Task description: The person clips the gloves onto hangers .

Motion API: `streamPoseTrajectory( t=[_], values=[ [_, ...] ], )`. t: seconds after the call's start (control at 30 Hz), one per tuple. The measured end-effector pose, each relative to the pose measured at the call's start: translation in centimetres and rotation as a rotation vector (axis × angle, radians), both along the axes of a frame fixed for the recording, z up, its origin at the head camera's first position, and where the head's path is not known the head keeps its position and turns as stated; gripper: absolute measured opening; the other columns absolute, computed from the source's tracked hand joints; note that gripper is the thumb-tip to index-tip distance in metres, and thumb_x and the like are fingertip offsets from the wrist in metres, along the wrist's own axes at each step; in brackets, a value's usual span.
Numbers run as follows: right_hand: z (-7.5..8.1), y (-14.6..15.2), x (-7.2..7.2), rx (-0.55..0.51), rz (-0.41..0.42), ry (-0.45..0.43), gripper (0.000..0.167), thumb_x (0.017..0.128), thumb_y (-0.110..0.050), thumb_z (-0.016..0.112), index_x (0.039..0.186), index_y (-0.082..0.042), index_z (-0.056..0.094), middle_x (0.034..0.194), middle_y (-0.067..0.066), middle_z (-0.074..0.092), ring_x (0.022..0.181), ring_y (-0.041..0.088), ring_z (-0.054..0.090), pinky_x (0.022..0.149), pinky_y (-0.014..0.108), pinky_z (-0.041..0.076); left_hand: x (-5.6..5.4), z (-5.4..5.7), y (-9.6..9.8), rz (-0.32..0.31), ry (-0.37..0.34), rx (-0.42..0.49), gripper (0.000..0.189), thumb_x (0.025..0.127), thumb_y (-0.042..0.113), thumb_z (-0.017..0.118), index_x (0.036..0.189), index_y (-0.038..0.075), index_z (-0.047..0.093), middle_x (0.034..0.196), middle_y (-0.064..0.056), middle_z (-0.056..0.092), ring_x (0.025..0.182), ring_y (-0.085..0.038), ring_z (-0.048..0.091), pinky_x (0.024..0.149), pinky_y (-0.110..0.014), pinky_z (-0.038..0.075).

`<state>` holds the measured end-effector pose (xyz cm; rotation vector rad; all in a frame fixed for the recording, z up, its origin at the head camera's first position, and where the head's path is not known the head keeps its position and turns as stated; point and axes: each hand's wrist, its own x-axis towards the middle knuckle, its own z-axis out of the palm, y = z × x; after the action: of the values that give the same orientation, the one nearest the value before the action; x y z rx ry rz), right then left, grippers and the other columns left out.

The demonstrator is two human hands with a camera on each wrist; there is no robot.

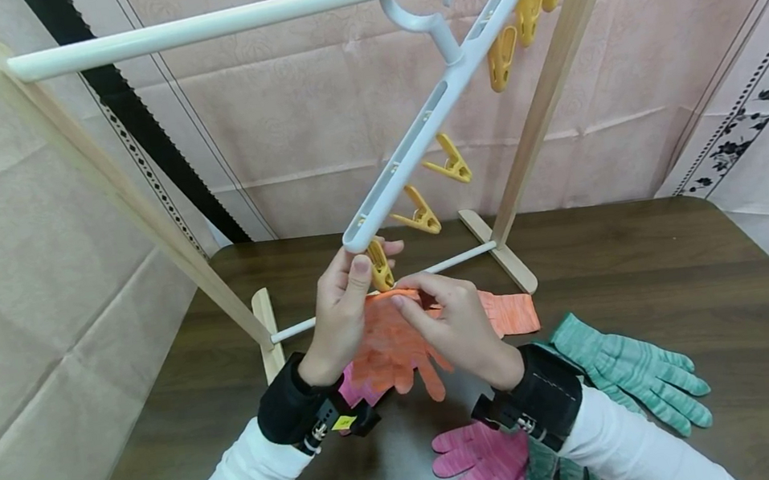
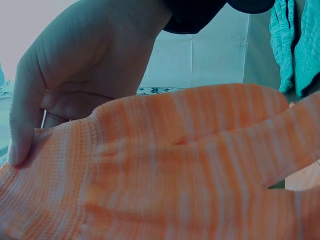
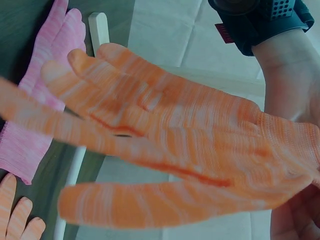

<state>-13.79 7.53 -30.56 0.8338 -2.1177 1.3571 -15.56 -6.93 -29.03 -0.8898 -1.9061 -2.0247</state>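
Observation:
An orange striped knit glove hangs fingers down below the near end of a light blue hanger. My left hand holds a yellow clip at that end, thumb on the near side and fingers reaching behind. The clip's tip meets the glove's cuff. My right hand pinches the cuff just right of the clip. In the right wrist view the orange glove spreads out from the right fingers; in the left wrist view the left hand is at its cuff.
The hanger hooks over a white rail on a wooden stand. More yellow clips dangle along it. On the brown table lie another orange glove, pink gloves and green gloves.

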Motion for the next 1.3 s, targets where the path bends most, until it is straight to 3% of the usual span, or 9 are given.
streamPoseTrajectory(
  t=[0.27, 0.5, 0.83, 1.1, 1.3],
  values=[
    [-0.2, 0.08, -0.11, 0.019, -0.042, -0.032, 0.01, 0.082, -0.007, 0.061, 0.089, -0.002, 0.063, 0.072, 0.005, 0.06, 0.063, 0.008, 0.049, 0.056, 0.022, 0.045, -0.02, 0.01, -0.05, 0.002, -0.001, -0.013, 0.065, 0.088, 0.049, 0.038, 0.123, -0.006, 0.038, 0.111, -0.028, 0.053, 0.103, -0.012, 0.053, 0.092, -0.03, 0.041],
    [-0.34, 0.08, -0.31, 0.027, -0.072, -0.038, 0.009, 0.082, -0.008, 0.06, 0.088, -0.002, 0.063, 0.07, 0.005, 0.058, 0.061, 0.009, 0.048, 0.054, 0.028, 0.046, 0.05, 0.11, 0.01, 0.004, -0.004, -0.012, 0.065, 0.088, 0.048, 0.039, 0.124, -0.006, 0.038, 0.111, -0.029, 0.053, 0.101, -0.012, 0.053, 0.091, -0.03, 0.042],
    [-0.32, 0.13, -0.61, 0.03, -0.119, -0.082, 0.01, 0.082, -0.011, 0.061, 0.087, -0.002, 0.064, 0.062, 0.003, 0.051, 0.057, 0.009, 0.043, 0.052, 0.018, 0.041, 0.03, 0.07, 0.08, -0.007, 0.003, 0.0, 0.064, 0.088, 0.047, 0.039, 0.122, -0.008, 0.039, 0.11, -0.03, 0.052, 0.105, -0.012, 0.053, 0.092, -0.029, 0.042],
    [-0.3, 0.11, -0.51, 0.044, -0.076, -0.085, 0.008, 0.084, -0.009, 0.058, 0.087, -0.003, 0.063, 0.066, 0.003, 0.054, 0.059, 0.008, 0.044, 0.052, 0.023, 0.041, -0.11, -0.03, 0.12, 0.0, 0.008, 0.019, 0.063, 0.088, 0.046, 0.04, 0.12, -0.008, 0.041, 0.107, -0.016, 0.058, 0.106, -0.012, 0.053, 0.092, -0.03, 0.041],
    [-0.39, 0.04, -0.44, 0.038, -0.053, -0.071, 0.009, 0.084, -0.009, 0.058, 0.088, -0.003, 0.063, 0.067, 0.003, 0.054, 0.059, 0.007, 0.043, 0.052, 0.023, 0.039, -0.11, 0.02, 0.13, 0.007, 0.015, 0.018, 0.061, 0.089, 0.046, 0.038, 0.118, -0.008, 0.042, 0.108, -0.027, 0.054, 0.103, -0.014, 0.054, 0.091, -0.028, 0.042]
  ],
)
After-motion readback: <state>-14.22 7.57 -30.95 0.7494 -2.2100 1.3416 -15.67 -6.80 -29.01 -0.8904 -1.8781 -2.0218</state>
